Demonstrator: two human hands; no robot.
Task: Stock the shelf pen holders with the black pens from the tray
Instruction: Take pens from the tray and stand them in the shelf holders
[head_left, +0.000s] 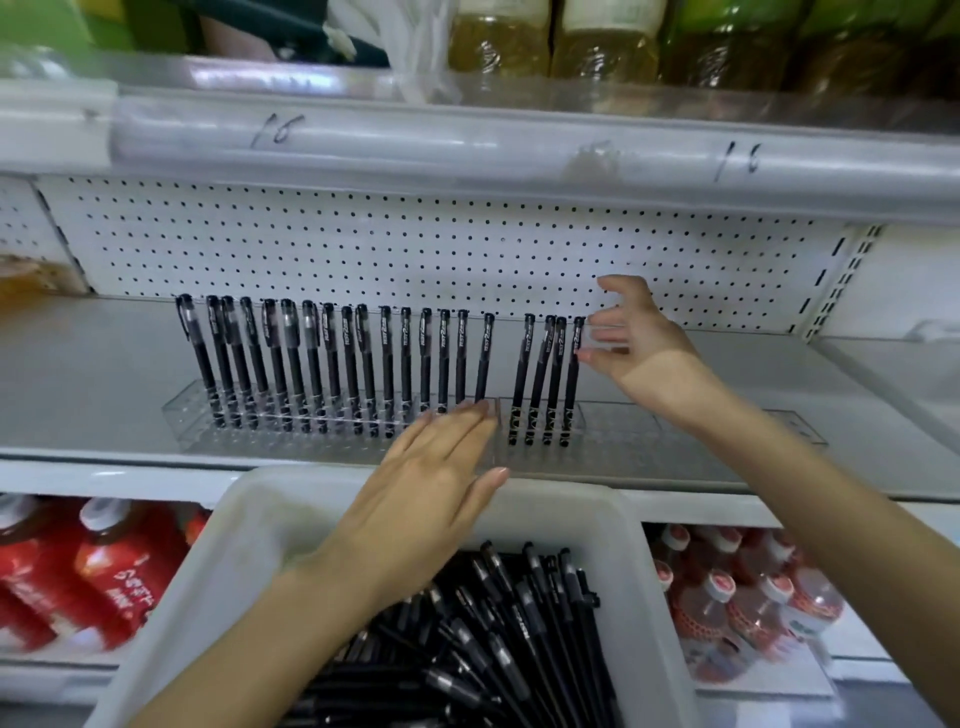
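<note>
The left hand (426, 467) is lying flat, fingertips touching the clear pen holder (332, 441). The right hand (634, 338) is hovering, fingers spread, just beside the rightmost standing pen (571, 379). Black pens (519, 634) are lying in the white tray (249, 519).

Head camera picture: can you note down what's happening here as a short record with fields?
place: shop shelf, pegboard behind
left holder: long row of upright black pens
right holder: four pens at its left end, the rest unfilled
tray: white, heaped with loose pens
left hand: flat, fingers straight, at the holders' front
right hand: open, fingertips by the fourth pen's cap
</note>
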